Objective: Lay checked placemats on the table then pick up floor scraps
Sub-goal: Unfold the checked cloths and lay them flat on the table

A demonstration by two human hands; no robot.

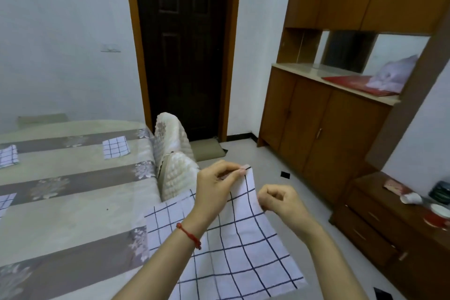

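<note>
From the head view, a white placemat (233, 246) with a dark blue grid of checks lies over the near right corner of the bench (73, 207), its right part reaching out past the bench edge above the floor. Its far corner is raised off the surface and the cloth shows soft creases along the grid lines.

The left hand (216, 187) pinches that raised far corner between thumb and fingers, the remaining fingers curled in; a red string bracelet (189, 235) circles its wrist. The right hand (280, 201) is just right of the left hand, its fingers curled and nipping the right edge of the same placemat a little below the raised corner.

The bench wears a striped cloth in beige and grey-brown bands with pale flowers. Beyond the held placemat, a smaller-looking checked placemat (116, 147) lies flat near the far side, another (8, 156) sits further left of it at the picture edge, and a fourth (6, 202) shows partly at the left edge.

A chair back under a white quilted cover (174, 153) stands touching the bench just behind the held placemat. Two small black scraps (285, 174) (382, 293) lie on the pale floor to the placemat's right.
</note>
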